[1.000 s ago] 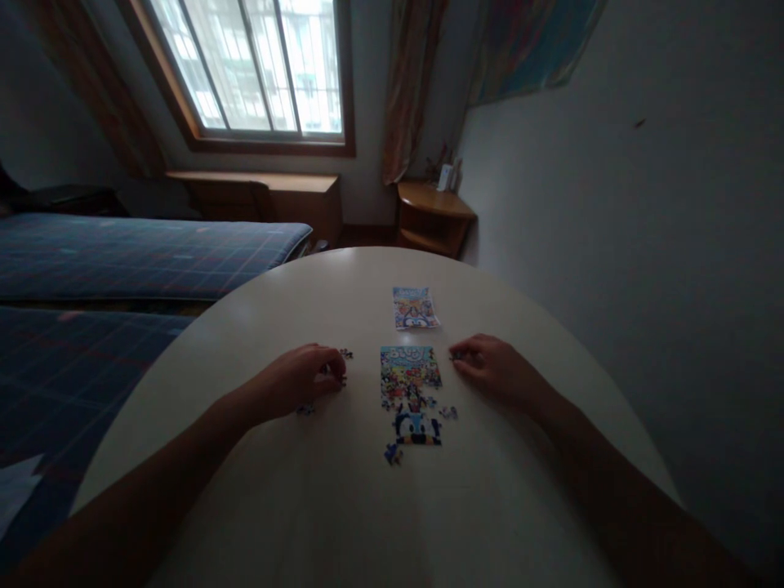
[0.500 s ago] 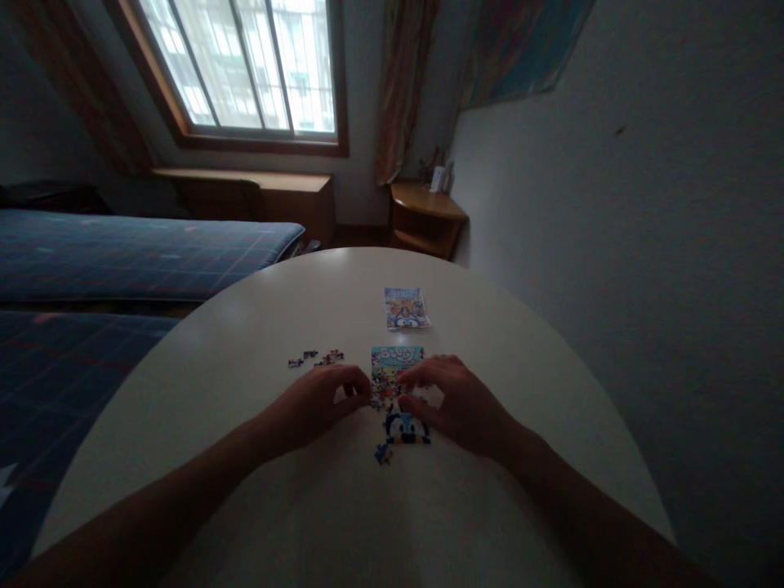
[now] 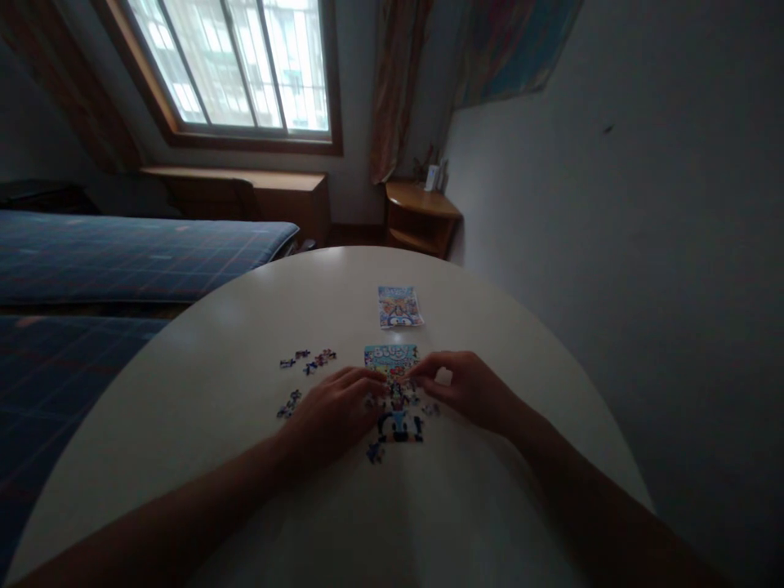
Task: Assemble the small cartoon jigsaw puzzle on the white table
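Note:
A partly joined jigsaw puzzle (image 3: 392, 354) lies on the round white table, with a lettered top section and loose pieces in its middle. Below them sits a joined strip with a blue cartoon dog face (image 3: 401, 428). My left hand (image 3: 343, 411) rests over the puzzle's left side, its fingers stretched out and touching pieces there. From the right, my right hand (image 3: 469, 388) pinches thumb and forefinger together at the puzzle's right edge, on what looks like a small puzzle piece mostly hidden by the fingertips. One loose puzzle piece (image 3: 375, 452) lies below left of the dog face.
Several loose puzzle pieces (image 3: 322, 358) lie left of the puzzle, with another small cluster (image 3: 290, 404) nearer my left forearm. A printed picture sheet (image 3: 399, 308) lies beyond the puzzle. Past the table (image 3: 490, 318) stand a bed (image 3: 140, 253) and a corner shelf (image 3: 422, 198).
My left hand has moved right onto the puzzle and its fingers have stretched out. My right thumb and forefinger have closed together at the puzzle's right edge. The view has shifted slightly.

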### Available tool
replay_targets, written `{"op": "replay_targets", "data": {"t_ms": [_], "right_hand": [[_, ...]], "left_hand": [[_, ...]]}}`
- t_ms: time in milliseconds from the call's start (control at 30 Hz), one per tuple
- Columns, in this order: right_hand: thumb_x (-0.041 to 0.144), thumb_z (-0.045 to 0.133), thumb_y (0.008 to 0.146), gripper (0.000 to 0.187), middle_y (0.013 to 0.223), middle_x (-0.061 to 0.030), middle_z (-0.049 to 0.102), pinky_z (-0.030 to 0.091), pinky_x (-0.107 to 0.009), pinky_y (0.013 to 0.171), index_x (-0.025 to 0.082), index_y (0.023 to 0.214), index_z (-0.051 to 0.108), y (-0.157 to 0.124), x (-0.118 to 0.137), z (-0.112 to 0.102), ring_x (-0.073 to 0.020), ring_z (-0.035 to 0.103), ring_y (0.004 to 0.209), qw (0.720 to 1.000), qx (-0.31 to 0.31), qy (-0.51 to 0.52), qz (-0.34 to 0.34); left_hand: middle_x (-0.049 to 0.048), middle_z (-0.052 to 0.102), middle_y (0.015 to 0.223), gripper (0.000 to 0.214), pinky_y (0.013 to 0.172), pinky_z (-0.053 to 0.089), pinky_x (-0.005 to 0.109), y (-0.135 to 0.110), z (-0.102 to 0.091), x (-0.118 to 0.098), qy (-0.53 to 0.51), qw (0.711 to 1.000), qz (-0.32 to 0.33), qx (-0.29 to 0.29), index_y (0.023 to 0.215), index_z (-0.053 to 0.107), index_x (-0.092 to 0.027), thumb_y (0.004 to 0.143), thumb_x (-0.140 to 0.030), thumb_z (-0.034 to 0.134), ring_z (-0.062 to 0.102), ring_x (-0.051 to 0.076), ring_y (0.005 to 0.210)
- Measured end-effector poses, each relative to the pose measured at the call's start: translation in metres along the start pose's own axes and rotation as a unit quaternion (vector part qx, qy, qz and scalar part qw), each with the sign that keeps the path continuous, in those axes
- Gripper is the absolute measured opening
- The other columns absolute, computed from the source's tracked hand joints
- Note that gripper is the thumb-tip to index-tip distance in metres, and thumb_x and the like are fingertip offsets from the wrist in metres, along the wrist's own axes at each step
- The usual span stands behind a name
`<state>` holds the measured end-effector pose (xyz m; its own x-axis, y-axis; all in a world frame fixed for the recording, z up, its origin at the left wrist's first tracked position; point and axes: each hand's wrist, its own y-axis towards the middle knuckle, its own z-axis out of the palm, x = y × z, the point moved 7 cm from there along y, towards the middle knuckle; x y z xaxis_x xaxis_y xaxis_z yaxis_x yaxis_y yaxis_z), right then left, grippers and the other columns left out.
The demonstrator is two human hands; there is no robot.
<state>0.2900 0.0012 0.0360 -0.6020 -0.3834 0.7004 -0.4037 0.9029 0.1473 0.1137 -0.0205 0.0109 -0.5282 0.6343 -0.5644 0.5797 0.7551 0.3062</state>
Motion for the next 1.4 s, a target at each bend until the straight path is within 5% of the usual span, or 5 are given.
{"op": "replay_targets", "data": {"t_ms": [167,733,1067,1400], "right_hand": [[0.020,0.065,0.081,0.014,0.081,-0.0015,0.077,0.052,-0.027,0.068,0.022,0.088,0.077,0.003,-0.018,0.004,-0.0153,0.069,0.071,0.999,0.004,-0.033,0.041],[0.021,0.062,0.080,0.014,0.078,-0.0029,0.077,0.046,-0.025,0.064,0.020,0.082,0.076,0.002,-0.014,0.017,-0.0146,0.067,0.067,0.994,-0.011,-0.049,0.092],[0.017,0.064,0.077,0.009,0.074,-0.0020,0.070,0.042,-0.024,0.063,0.019,0.075,0.073,0.003,-0.008,0.017,-0.0132,0.061,0.066,0.994,-0.016,-0.093,0.061],[0.028,0.068,0.085,0.013,0.088,-0.0024,0.069,0.046,-0.025,0.071,0.026,0.094,0.078,0.001,-0.008,0.018,-0.0128,0.062,0.073,0.995,0.009,-0.104,-0.003]], "left_hand": [[0.0068,0.057,0.138,0.034,0.110,0.042,0.047,-0.005,0.013,-0.005,0.075,0.992,0.086,0.062,0.124,0.059,-0.024,0.090,-0.022,0.062,0.050,0.026,0.127],[0.0066,0.055,0.139,0.034,0.110,0.044,0.048,-0.006,0.012,-0.011,0.113,0.985,0.110,0.077,0.129,0.055,-0.023,0.095,-0.022,0.055,0.048,0.026,0.130],[0.0070,0.056,0.137,0.037,0.109,0.044,0.046,-0.006,0.011,-0.013,0.102,0.986,0.115,0.069,0.129,0.055,-0.024,0.093,-0.021,0.058,0.049,0.024,0.130],[0.0080,0.057,0.136,0.035,0.108,0.046,0.047,-0.005,0.010,-0.017,0.116,0.983,0.122,0.068,0.127,0.056,-0.021,0.092,-0.019,0.057,0.050,0.025,0.128]]}}
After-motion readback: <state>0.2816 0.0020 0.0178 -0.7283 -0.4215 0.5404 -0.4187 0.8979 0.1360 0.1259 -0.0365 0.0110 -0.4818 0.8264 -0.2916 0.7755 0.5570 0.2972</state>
